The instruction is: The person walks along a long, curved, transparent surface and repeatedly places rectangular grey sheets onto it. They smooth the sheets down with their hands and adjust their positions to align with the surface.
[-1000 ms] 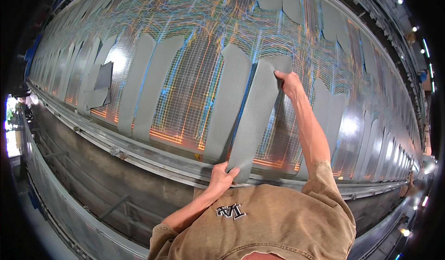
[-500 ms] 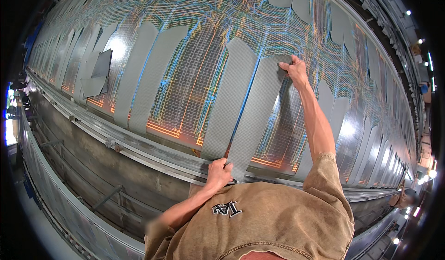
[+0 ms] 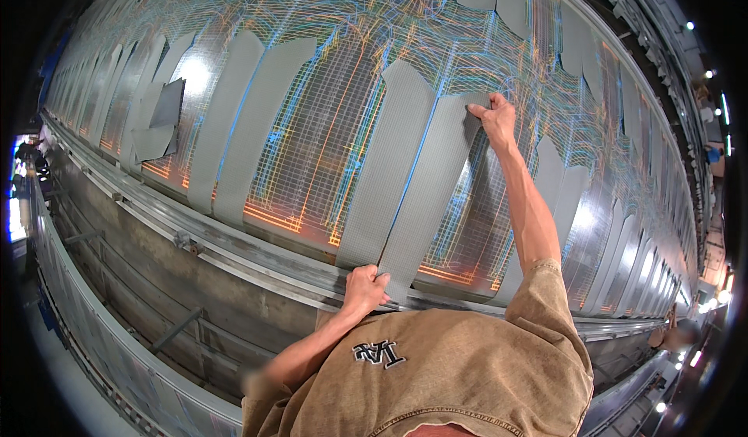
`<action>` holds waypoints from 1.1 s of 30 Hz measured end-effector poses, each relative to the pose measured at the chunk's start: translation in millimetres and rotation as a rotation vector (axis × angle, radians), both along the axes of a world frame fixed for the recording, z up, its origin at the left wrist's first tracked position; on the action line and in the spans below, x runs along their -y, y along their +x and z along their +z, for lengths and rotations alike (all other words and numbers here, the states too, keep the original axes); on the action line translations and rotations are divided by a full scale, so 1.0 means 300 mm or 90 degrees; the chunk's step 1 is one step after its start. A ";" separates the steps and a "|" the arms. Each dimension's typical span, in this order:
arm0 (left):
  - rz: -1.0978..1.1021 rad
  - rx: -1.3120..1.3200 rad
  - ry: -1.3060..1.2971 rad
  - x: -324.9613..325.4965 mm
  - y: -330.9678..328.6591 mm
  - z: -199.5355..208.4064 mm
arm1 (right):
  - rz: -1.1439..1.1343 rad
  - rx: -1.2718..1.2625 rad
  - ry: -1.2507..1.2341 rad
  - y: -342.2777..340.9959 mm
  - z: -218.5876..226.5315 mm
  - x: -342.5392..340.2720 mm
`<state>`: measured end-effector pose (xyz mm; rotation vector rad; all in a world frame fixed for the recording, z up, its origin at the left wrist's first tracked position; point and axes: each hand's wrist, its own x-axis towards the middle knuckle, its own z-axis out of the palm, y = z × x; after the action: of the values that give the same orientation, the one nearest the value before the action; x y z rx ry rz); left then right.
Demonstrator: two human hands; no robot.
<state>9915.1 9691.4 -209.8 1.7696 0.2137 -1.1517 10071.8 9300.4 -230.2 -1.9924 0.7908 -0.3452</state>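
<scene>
A long grey strip with a fine printed grid lies slantwise over a large sheet patterned with coloured lines. My right hand pinches the strip's far upper corner between thumb and fingers, arm stretched out. At the strip's near end, by the table's front edge, my left hand is closed on its lower left corner. A second grey strip lies just left of it, a narrow blue-lined gap between the two. The fingertips of my left hand are partly hidden.
A metal rail runs along the table's near edge, with a railed walkway below it. More grey strips lie left and right. Folded loose grey pieces sit farther left. Another person is at the far right edge.
The view has shifted slightly. Both hands keep their hold on the grey strip in nearly the same places, and the strip looks almost unchanged.
</scene>
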 end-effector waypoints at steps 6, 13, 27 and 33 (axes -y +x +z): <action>0.012 -0.021 -0.003 0.001 -0.001 -0.011 | -0.008 -0.011 0.005 -0.001 0.010 0.001; -0.021 -0.028 0.005 0.007 0.024 0.027 | -0.022 -0.041 -0.024 0.004 -0.003 0.010; -0.014 -0.022 0.028 0.009 0.020 0.016 | -0.013 0.013 0.031 0.013 -0.068 0.044; 0.016 -0.027 0.017 0.010 0.012 0.008 | -0.001 0.005 0.014 0.014 -0.069 0.048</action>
<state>9918.8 9688.3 -207.5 1.7618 0.2768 -1.1749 10075.9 9286.0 -251.1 -1.9688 0.7878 -0.3431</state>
